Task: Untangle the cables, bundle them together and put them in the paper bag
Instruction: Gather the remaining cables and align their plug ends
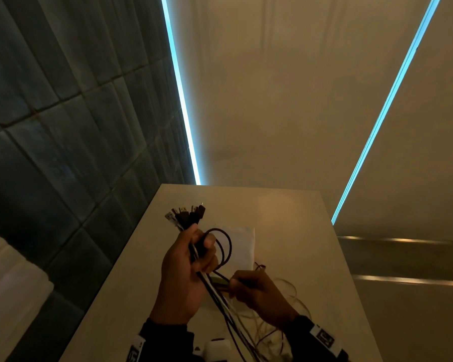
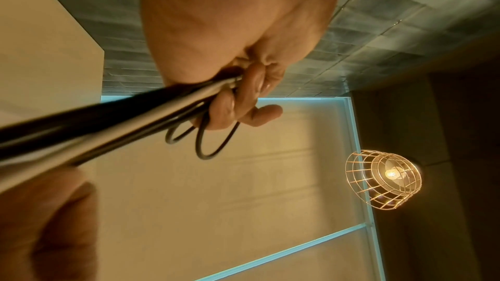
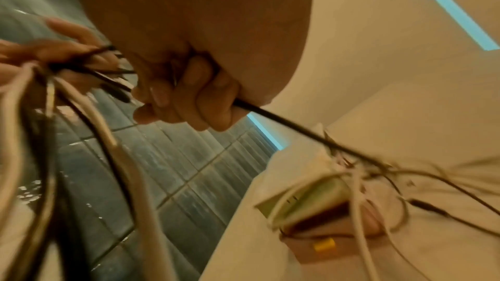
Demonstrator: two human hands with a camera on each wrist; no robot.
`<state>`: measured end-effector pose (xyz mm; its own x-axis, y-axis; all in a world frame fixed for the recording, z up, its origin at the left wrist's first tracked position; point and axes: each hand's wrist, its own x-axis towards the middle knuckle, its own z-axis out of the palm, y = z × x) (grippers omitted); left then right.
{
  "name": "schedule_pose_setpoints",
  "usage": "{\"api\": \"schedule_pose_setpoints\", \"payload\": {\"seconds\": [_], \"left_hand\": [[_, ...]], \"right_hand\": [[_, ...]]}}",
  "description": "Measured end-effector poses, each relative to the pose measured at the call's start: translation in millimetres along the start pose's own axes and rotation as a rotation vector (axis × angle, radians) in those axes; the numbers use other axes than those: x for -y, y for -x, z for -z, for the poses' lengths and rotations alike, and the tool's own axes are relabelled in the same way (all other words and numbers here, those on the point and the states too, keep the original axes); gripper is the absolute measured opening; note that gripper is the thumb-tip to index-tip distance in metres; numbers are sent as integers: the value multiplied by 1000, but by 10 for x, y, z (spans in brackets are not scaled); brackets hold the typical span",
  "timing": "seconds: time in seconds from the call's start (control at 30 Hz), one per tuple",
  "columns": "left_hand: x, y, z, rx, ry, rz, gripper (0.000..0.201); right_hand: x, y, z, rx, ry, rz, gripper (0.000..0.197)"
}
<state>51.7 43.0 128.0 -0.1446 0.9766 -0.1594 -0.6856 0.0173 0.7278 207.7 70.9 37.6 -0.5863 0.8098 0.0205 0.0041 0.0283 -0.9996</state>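
My left hand [image 1: 194,252] grips a bundle of dark and white cables [image 1: 215,293] upright above the table, with their plugs [image 1: 186,216] fanned out over my fist. A dark loop [image 1: 224,244] hangs beside my fingers [image 2: 243,97]. My right hand [image 1: 256,291], just right of the bundle and lower, is curled round one thin dark cable [image 3: 284,123] that runs down to the loose cables [image 1: 285,317] on the table. A flat white paper bag [image 1: 243,246] lies on the table behind my hands.
The beige table [image 1: 285,218] stands against a dark tiled wall [image 1: 63,152] on the left. A small white object [image 1: 217,347] sits at the near edge. A greenish-white flat thing [image 3: 311,198] lies under the loose cables. A wire-cage lamp [image 2: 384,178] hangs overhead.
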Motion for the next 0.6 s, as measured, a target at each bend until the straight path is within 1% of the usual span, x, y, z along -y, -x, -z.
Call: {"api": "schedule_pose_setpoints", "payload": {"seconds": [0.07, 0.13, 0.2, 0.33, 0.5, 0.6], "left_hand": [[3, 3, 13, 4, 24, -20, 31], [-2, -3, 21, 3, 53, -39, 29], [-13, -2, 28, -3, 58, -42, 29], [-27, 39, 29, -26, -21, -60, 33], [-66, 57, 51, -71, -64, -84, 39], [-90, 72, 70, -110, -119, -108, 38]], "right_hand": [[-177, 15, 32, -31, 25, -25, 34], [-310, 16, 41, -37, 44, -32, 30], [-418, 12, 28, -40, 34, -47, 30], [-596, 12, 6, -42, 43, -102, 30], [-771, -20, -8, -28, 59, -133, 31], [-974, -20, 63, -48, 153, -139, 31]]}}
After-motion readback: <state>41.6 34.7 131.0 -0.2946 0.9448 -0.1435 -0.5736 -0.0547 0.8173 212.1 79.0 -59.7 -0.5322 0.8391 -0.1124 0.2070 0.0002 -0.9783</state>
